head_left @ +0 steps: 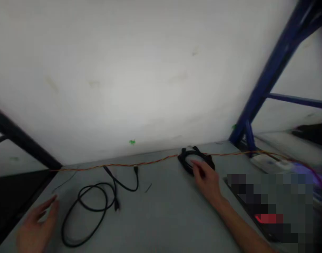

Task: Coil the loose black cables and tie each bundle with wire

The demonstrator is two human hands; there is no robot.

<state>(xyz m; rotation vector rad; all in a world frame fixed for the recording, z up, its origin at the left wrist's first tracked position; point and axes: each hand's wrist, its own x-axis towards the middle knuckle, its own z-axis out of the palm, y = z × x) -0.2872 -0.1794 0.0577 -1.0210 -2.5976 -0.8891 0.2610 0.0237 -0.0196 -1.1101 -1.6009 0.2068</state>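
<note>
The person's right hand (207, 179) is stretched out to the far edge of the grey table (163, 214), fingers loosely curled over the near rim of a black, ring-shaped plastic frame (194, 160) that lies flat there, close against the white wall (124, 70). The fingertips rest on the ring, but the blur keeps me from telling whether they have closed round it or only touch it. A thin twisted orange-and-yellow wire (150, 162) runs along the table's far edge, from the left corner to the ring and on past the blue metal upright (268, 77) at the right.

The left hand (38, 225) hovers low over the near left corner, fingers spread wide and holding nothing; just beside it a loose coil of black cable (89, 207) sprawls on the tabletop, its plug ends pointing toward the wire.

To my eye the reach for the ring is the step in hand, with the grasp not yet settled. Lifting it would call for a firm pinch on the rim and care that the attached wire does not snag or drag.
</note>
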